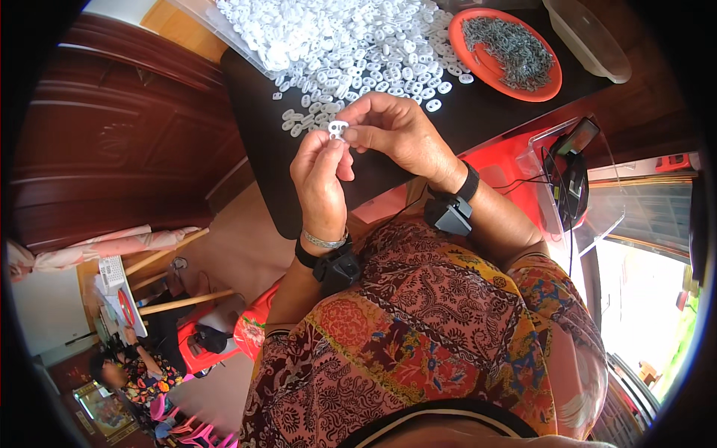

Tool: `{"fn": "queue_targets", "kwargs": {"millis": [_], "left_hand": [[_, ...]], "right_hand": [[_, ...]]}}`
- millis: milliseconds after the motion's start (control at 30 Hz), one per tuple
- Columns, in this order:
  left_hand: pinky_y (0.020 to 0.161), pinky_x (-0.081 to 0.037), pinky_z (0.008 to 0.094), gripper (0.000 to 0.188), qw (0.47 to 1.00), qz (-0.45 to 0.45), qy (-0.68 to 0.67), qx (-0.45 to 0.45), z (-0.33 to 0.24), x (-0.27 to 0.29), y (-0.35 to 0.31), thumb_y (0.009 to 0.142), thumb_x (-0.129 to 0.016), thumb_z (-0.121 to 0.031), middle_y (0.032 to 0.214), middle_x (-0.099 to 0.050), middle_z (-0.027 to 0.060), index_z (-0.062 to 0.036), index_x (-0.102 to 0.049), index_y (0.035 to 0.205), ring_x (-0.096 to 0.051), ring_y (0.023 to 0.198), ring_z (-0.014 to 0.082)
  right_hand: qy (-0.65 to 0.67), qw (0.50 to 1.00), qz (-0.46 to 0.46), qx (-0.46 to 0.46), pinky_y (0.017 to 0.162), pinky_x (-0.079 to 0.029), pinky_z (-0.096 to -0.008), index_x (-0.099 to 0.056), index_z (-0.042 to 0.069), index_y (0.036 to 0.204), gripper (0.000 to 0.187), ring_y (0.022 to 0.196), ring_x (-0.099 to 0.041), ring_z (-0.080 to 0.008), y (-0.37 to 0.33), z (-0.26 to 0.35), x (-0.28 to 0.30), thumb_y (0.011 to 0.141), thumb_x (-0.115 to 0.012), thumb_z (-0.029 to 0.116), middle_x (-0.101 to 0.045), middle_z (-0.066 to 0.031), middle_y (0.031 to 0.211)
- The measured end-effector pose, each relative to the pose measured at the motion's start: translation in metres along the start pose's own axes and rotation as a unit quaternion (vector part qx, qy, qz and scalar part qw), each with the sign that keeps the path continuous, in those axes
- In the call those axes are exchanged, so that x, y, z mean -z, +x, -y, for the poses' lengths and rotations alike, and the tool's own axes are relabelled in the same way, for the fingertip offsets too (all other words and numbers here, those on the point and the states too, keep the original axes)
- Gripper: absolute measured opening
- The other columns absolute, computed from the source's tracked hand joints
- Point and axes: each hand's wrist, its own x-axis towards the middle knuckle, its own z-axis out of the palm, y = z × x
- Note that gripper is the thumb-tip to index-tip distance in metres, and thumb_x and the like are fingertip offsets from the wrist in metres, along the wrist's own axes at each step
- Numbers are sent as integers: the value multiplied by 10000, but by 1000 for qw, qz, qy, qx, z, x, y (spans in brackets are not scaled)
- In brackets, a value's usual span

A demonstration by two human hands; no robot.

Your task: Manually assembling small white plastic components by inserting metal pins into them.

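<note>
Between my two hands, over the near part of the dark table, is a small white oval plastic piece (pixel 338 128) with two holes. My left hand (pixel 321 175) pinches its lower edge between thumb and fingers. From the other side, my right hand (pixel 392 134) grips it with thumb and forefinger. Whether a small metal part sits in the piece is too fine to make out. Just beyond my fingers lies a wide heap of similar white pieces (pixel 351 45), with several strays at its near edge.
An orange plate (pixel 464 46) of small grey metal parts (pixel 515 56) stands at the right of the dark table (pixel 261 149). Next to it is a pale plastic tray (pixel 590 41). A clear box (pixel 549 198) with a device and cables sits at my right. Another person (pixel 142 373) sits far left.
</note>
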Motion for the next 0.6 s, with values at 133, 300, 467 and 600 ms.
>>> {"fn": "queue_targets", "kwargs": {"millis": [133, 300, 467, 600], "left_hand": [[501, -324, 193, 162, 1000, 12, 19, 15, -4, 2, -1, 871, -514, -144, 644, -487, -11, -41, -507, 746, -402, 538, 43], [518, -321, 201, 168, 999, 35, 25, 18, -9, 3, -1, 891, -453, -139, 659, -500, 18, -45, -487, 755, -413, 546, 75], [514, -320, 202, 222, 998, 56, -7, 12, -7, 8, 1, 921, -440, -198, 654, -484, 12, -44, -497, 771, -413, 539, 78], [489, -321, 196, 252, 998, 54, 6, 43, -7, 17, 2, 921, -470, -220, 640, -484, -12, -48, -520, 744, -404, 529, 51]], "right_hand": [[-1, 1000, 8, -8, 698, -484, -201, -622, 18, 1006, 144, 794, -599, -70, 0, 6, 0, 861, -621, 24, -650, -21, 898], [-14, 999, 26, -15, 709, -486, -204, -630, 17, 989, 130, 807, -592, -64, 3, 11, 2, 861, -631, 40, -650, -14, 902], [-66, 996, 45, -25, 711, -484, -208, -636, 6, 982, 134, 809, -586, -65, 6, 14, 3, 852, -638, 41, -646, -8, 895], [-109, 990, 75, -39, 729, -467, -206, -633, 4, 1009, 150, 823, -579, -65, 5, 15, 1, 862, -622, 30, -645, -13, 905]]}}
